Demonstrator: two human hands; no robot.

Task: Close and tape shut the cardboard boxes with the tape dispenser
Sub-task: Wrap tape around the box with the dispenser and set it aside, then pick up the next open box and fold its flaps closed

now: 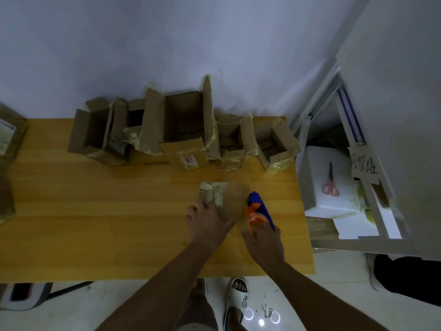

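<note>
Left hand (207, 219) flat, fingers spread, pressing box (223, 199) on table (95, 211); right hand (262, 240) gripping dispenser (259, 209) against box's right edge.

Wall (167, 39): plain pale surface, dimly lit, met at the right by a second wall (405, 68).
Table (95, 223): yellow wood-grain top, set against the wall.
Floor (334, 283): light tiles, scattered with small scraps.
Shelf unit (367, 187): white frame placed right of the table.
Light: low, bluish.
</note>
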